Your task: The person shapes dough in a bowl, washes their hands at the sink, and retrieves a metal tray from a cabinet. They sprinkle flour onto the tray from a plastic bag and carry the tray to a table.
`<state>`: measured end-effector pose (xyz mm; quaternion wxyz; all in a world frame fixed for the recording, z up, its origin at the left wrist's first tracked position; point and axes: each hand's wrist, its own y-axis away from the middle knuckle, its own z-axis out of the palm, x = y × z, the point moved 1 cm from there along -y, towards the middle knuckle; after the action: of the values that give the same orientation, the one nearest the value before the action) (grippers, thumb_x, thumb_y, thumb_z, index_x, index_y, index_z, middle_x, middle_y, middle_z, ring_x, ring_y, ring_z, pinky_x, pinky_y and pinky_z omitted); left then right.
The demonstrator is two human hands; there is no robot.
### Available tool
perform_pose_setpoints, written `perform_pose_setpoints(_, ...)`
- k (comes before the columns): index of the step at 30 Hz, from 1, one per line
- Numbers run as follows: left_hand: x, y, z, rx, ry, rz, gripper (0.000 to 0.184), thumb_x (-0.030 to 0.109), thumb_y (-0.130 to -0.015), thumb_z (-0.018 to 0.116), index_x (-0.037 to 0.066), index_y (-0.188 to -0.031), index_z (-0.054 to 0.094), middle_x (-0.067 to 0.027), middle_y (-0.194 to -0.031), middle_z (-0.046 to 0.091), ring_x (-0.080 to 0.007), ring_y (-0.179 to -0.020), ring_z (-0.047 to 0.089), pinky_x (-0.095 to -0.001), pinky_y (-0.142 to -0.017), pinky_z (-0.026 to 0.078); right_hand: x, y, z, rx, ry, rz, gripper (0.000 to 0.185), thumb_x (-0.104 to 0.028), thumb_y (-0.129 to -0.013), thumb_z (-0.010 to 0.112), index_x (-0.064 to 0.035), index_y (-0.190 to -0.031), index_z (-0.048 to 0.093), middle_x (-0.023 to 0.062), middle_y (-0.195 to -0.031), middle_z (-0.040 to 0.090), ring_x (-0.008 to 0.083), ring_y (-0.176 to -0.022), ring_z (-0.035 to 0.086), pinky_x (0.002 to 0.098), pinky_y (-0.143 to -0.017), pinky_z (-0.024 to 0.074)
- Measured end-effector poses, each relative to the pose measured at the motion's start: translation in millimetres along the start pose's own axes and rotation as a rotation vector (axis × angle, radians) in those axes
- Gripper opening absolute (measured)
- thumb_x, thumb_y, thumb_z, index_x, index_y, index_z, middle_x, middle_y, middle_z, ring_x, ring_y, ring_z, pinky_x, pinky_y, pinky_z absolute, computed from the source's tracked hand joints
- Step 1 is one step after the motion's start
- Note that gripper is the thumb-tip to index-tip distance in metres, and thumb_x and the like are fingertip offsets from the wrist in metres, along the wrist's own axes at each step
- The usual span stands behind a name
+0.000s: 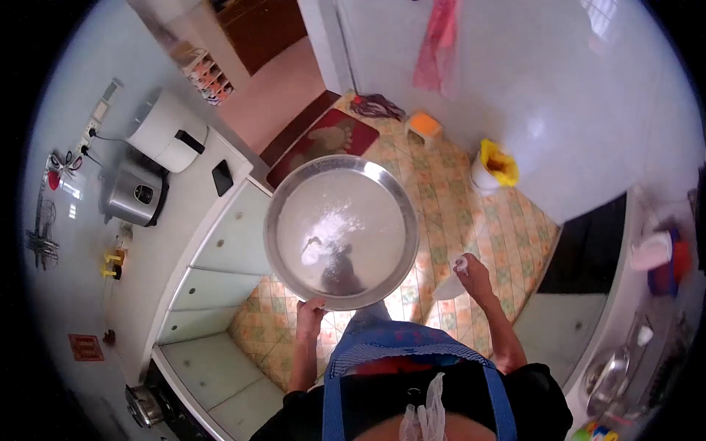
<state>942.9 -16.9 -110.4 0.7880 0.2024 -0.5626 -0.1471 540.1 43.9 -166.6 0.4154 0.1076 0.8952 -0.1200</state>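
Observation:
A large round metal pan is held out in front of the body, with white powder scattered inside and a small whitish clump left of its middle. My left hand grips the pan's near rim with closed fingers. To the right of the pan and apart from it, my right hand is closed on a thin whitish plastic bag, which hangs down to the left of the fingers. The inside of the bag cannot be made out.
On the left counter stand a white appliance, a steel cooker and a phone. A bin with a yellow liner and an orange stool are beyond the pan. A metal bowl sits at the right.

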Motion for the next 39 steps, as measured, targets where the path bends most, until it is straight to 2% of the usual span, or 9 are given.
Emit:
perform_pose_setpoints(6,59,-115,5,0.024,0.107,0.012,0.045,0.002,-0.066,0.056,-0.008,-0.109,0.047,-0.014,-0.103,0.056,-0.0258,-0.09,0.058,-0.0384,-0.075,0.052,-15,-150,60,0.018,0.047,0.006,0.026,-0.01,-0.073,0.063,-0.0039,-0.095,0.05,0.0163,-0.085,0.06,0.0337,-0.08,0.058,0.038,-0.067,0.0461)
perform_pose_setpoints(11,123,-219,49,-0.043,0.031,0.064,0.024,0.002,-0.068,0.056,-0.006,-0.091,0.058,-0.0132,-0.088,0.061,-0.0258,-0.078,0.061,-0.0362,-0.07,0.053,-31,-263,73,0.01,-0.071,0.135,0.023,-0.008,-0.073,0.06,-0.0047,-0.094,0.051,0.0168,-0.085,0.058,0.0359,-0.082,0.056,0.0399,-0.069,0.0444)
perform_pose_setpoints(15,170,-311,78,-0.102,0.233,-0.024,0.038,-0.002,-0.071,0.052,-0.004,-0.109,0.049,-0.013,-0.1,0.057,-0.0277,-0.089,0.059,-0.04,-0.072,0.053,-40,-355,95,0.065,0.002,0.072,0.021,-0.005,-0.072,0.059,-0.0056,-0.091,0.051,0.0157,-0.083,0.058,0.0353,-0.08,0.056,0.039,-0.068,0.0446)
perform_pose_setpoints(20,236,-441,121,-0.112,0.292,0.016,0.043,-0.002,-0.071,0.052,-0.006,-0.113,0.044,-0.0159,-0.109,0.053,-0.0293,-0.097,0.055,-0.043,-0.077,0.05,-40,-494,141,0.045,0.073,0.149,0.028,-0.006,-0.075,0.056,-0.0078,-0.102,0.052,0.0188,-0.085,0.059,0.0359,-0.08,0.057,0.0404,-0.066,0.0451)
perform_pose_setpoints(24,306,-543,151,-0.098,0.319,0.042,0.045,-0.001,-0.072,0.052,-0.007,-0.115,0.042,-0.0164,-0.109,0.053,-0.0303,-0.099,0.054,-0.0439,-0.083,0.047,-33,-629,192,0.048,0.056,-0.016,0.029,-0.009,-0.076,0.054,-0.0062,-0.105,0.052,0.0162,-0.079,0.06,0.0329,-0.075,0.059,0.0372,-0.065,0.0458)
perform_pose_setpoints(28,368,-625,143,0.097,0.277,0.05,0.046,0.004,-0.072,0.054,-0.008,-0.115,0.043,-0.0178,-0.108,0.053,-0.0297,-0.097,0.054,-0.0436,-0.084,0.046,-89,-771,236,-0.054,0.014,-0.128,0.027,-0.013,-0.077,0.057,-0.0061,-0.103,0.054,0.0167,-0.084,0.061,0.0331,-0.079,0.059,0.0372,-0.067,0.0458)
perform_pose_setpoints(33,443,-696,129,0.246,0.298,0.14,0.044,0.006,-0.07,0.056,-0.002,-0.111,0.045,-0.0148,-0.098,0.054,-0.0266,-0.088,0.057,-0.0382,-0.071,0.052,-169,-935,310,-0.283,-0.036,-0.126,0.035,-0.013,-0.075,0.061,-0.0107,-0.109,0.051,0.019,-0.091,0.059,0.0334,-0.086,0.057,0.0393,-0.072,0.0451)
perform_pose_setpoints(35,458,-734,107,0.3,0.303,0.214,0.046,0.006,-0.069,0.056,-0.001,-0.112,0.044,-0.0135,-0.095,0.055,-0.0253,-0.086,0.058,-0.0365,-0.07,0.051,-204,-988,341,-0.208,-0.089,-0.339,0.036,-0.014,-0.077,0.06,-0.0119,-0.111,0.049,0.0192,-0.089,0.059,0.0321,-0.082,0.058,0.0388,-0.07,0.0449)
perform_pose_setpoints(39,504,-819,67,0.361,0.393,0.116,0.042,0.005,-0.069,0.056,-0.003,-0.109,0.047,-0.0117,-0.092,0.056,-0.0238,-0.081,0.059,-0.0347,-0.069,0.051,-265,-1087,403,-0.4,-0.025,-0.157,0.037,-0.017,-0.078,0.06,-0.0129,-0.113,0.048,0.0176,-0.084,0.06,0.0309,-0.075,0.06,0.0386,-0.066,0.0455)
